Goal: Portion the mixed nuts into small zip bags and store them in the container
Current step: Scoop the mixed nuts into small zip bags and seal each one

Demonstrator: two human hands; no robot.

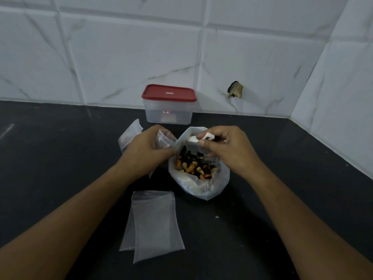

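A large clear bag (201,186) of mixed nuts (194,165) stands open on the black counter. My left hand (145,150) grips a small zip bag (164,139) by its mouth, just left of the big bag. My right hand (226,150) pinches a small white scoop (201,137) over the big bag's opening. Two empty zip bags (155,225) lie flat in front, overlapping. Another small bag (131,132) lies behind my left hand, partly hidden. A clear container (168,112) with a red lid (169,92) stands shut at the wall.
The black counter (60,158) ends at a white tiled wall at the back and on the right. A dark hole with a stub (235,89) sits in the wall right of the container.
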